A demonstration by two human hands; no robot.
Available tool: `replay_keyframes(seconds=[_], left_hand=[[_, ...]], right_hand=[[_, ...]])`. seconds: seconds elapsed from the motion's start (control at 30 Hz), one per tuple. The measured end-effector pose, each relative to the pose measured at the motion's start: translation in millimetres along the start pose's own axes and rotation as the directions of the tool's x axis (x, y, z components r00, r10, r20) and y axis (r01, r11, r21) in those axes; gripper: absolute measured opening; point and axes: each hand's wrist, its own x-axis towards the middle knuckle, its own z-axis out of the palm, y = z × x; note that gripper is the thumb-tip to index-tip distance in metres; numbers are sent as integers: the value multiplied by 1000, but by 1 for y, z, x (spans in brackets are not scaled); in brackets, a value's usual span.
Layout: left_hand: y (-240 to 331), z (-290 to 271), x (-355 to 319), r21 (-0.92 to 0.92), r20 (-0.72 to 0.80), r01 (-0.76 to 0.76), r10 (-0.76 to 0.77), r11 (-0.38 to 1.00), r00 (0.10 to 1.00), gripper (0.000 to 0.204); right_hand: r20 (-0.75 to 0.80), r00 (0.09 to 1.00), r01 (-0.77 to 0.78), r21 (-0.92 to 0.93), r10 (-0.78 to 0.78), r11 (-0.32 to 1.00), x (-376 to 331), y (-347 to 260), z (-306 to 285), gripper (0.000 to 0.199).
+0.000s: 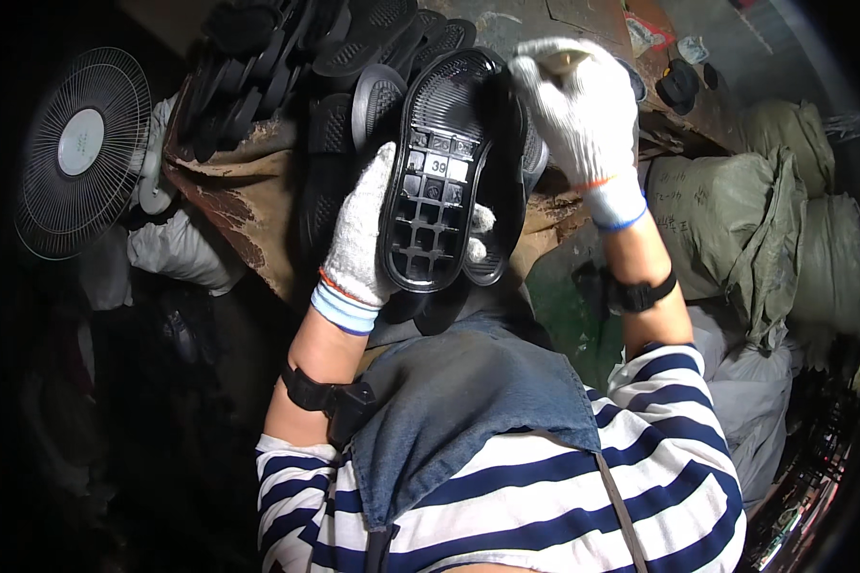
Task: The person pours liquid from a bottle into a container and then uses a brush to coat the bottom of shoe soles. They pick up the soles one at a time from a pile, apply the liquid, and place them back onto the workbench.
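My left hand (358,234), in a white knit glove, grips a black shoe sole (432,218) upright, its gridded hollow side facing me. Its thumb lies along the left edge, and fingertips show at the right edge. Behind this sole is another black sole (487,267), partly covered; whether my left hand grips it too is unclear. My right hand (583,110), also gloved, is raised just right of the sole's toe end with its fingers curled closed. Something brownish shows between those fingers, too small to name.
More black soles (363,43) are piled on a worn brown-covered table (229,177). A round fan (81,143) stands at the left. Stuffed greenish sacks (726,224) are stacked at the right. A denim apron (478,392) covers my lap.
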Motion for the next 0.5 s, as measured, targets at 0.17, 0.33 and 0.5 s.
replay_keyframes(seconds=[0.17, 0.33, 0.5], left_hand=[[-2, -10, -9, -62, -59, -21, 17, 998, 998, 70], [-5, 1, -7, -49, -64, -51, 48, 997, 997, 65], [1, -2, -6, 27, -118, -71, 73, 997, 990, 64]], right_hand=[[209, 890, -454, 336, 404, 825, -35, -57, -33, 18], [121, 956, -284, 171, 266, 943, -11, 4, 2, 23], [294, 903, -428, 666, 312, 611, -15, -38, 25, 18]])
